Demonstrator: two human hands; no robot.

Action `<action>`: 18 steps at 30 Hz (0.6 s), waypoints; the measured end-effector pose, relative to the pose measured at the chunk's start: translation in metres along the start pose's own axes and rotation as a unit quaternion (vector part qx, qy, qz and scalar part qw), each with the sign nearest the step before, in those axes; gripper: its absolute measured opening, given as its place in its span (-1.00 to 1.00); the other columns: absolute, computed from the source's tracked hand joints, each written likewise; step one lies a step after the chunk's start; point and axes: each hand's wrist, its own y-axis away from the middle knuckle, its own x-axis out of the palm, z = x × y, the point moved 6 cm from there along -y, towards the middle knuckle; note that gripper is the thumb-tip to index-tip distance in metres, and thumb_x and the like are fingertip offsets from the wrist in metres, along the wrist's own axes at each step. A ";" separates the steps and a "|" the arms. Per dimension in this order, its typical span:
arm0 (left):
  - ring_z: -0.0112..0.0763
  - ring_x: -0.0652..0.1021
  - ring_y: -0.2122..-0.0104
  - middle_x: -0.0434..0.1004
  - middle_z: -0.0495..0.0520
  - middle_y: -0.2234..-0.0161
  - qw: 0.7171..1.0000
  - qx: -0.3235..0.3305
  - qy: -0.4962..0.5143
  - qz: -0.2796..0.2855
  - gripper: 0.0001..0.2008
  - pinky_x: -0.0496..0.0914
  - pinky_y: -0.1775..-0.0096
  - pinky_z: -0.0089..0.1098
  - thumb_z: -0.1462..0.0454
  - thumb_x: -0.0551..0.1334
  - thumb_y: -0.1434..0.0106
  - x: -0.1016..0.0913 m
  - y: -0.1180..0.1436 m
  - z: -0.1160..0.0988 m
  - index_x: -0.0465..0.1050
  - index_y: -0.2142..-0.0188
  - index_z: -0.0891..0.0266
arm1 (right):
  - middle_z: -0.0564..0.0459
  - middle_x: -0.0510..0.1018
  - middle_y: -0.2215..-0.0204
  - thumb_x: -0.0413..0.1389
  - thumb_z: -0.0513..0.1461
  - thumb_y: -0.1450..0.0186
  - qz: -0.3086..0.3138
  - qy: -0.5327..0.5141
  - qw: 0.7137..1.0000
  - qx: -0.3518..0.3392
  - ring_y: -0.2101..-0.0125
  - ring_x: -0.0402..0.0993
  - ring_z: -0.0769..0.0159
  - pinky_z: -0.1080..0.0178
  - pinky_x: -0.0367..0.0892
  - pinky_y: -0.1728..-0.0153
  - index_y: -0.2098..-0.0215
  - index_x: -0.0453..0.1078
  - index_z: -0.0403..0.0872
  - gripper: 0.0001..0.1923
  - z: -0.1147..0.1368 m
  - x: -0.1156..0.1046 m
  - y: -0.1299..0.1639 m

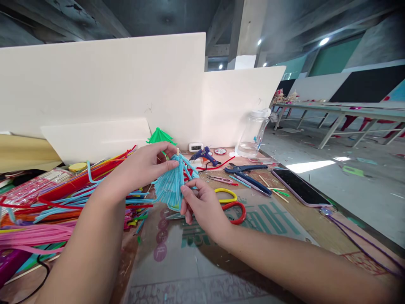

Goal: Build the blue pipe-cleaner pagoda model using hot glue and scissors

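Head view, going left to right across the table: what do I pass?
pipe cleaner pile → left hand → blue umbrella piece → right hand → scissors → pliers → phone

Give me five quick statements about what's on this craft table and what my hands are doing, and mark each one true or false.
1. Both hands hold the blue pipe-cleaner umbrella. True: the left hand grips near its top, the right hand its lower edge.
2. The glue gun is in the right hand. False: it lies on the table behind the umbrella.
3. A smartphone lies face up near the table's right edge. True.
4. The scissors have blue handles. False: one is yellow, one red.
5. The clear plastic jar lies on its side. False: it stands upright by the white board.
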 end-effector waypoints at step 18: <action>-0.31 0.51 0.36 0.52 -0.01 0.36 1.000 -0.013 0.002 -0.023 -0.68 0.31 0.34 -0.34 0.06 0.19 -0.24 0.005 -0.007 0.008 0.46 0.10 0.16 | 0.17 0.45 0.64 0.06 -0.17 -0.31 0.037 0.323 0.939 -0.111 0.64 0.28 0.48 0.39 0.17 0.59 0.42 0.36 -0.06 -0.82 0.071 -0.021 -0.015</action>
